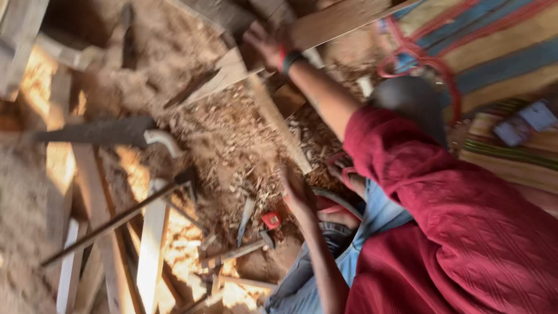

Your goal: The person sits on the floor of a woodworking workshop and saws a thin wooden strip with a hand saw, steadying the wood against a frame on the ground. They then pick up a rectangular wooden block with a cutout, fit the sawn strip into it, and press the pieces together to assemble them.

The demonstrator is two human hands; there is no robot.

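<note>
Frame blurred. Right hand [268,43] is clamped on a rough plank [273,113]; left hand [297,189] is rested on shavings [232,151], grip state cannot be told. Saw [110,132] lies on the floor.

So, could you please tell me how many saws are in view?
1. The saw lies on the sawdust at the left, its pale handle toward the middle, apart from both hands. Others may be hidden under the shavings and planks.

Dirt floor [23,232] strewn with sawdust and wood shavings [232,145], crossed by patches of sunlight [58,163]. Scrap planks [152,244] lie about. A striped woven mat [500,52] covers the ground at the upper right.
</note>
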